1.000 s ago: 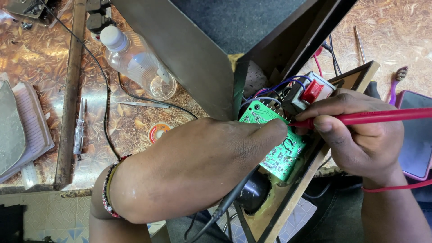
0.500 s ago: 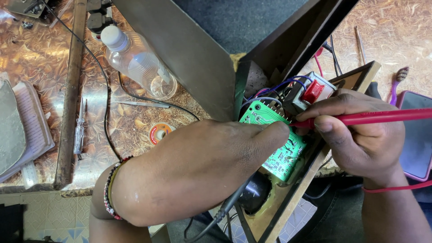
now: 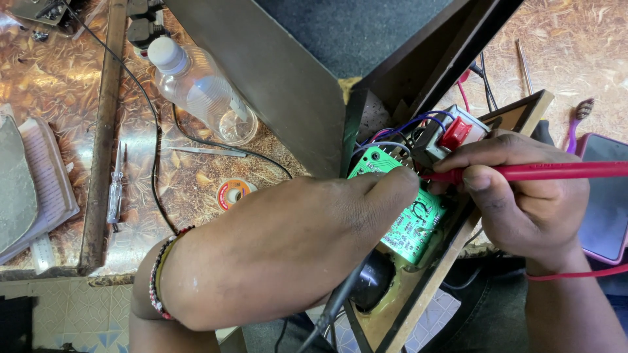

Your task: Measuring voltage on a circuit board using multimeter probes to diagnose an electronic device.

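Note:
My left hand [image 3: 294,242] reaches across from the lower left, its fingertips pressed on a green circuit board [image 3: 409,222] set inside an open dark wooden box [image 3: 425,287]. What the palm grips is hidden; a black cable [image 3: 333,307] runs out beneath it. My right hand [image 3: 523,196] is shut on a red probe [image 3: 556,171], whose tip meets the board's upper edge. A red rocker switch [image 3: 454,131] and coloured wires [image 3: 399,127] sit just above the board.
A clear plastic bottle [image 3: 196,85] lies on the patterned worktop beside a solder spool [image 3: 232,193], tweezers [image 3: 209,151] and a small screwdriver [image 3: 116,189]. A wooden strip [image 3: 101,131] and a book [image 3: 46,189] lie left. A pink-cased phone [image 3: 605,202] lies right.

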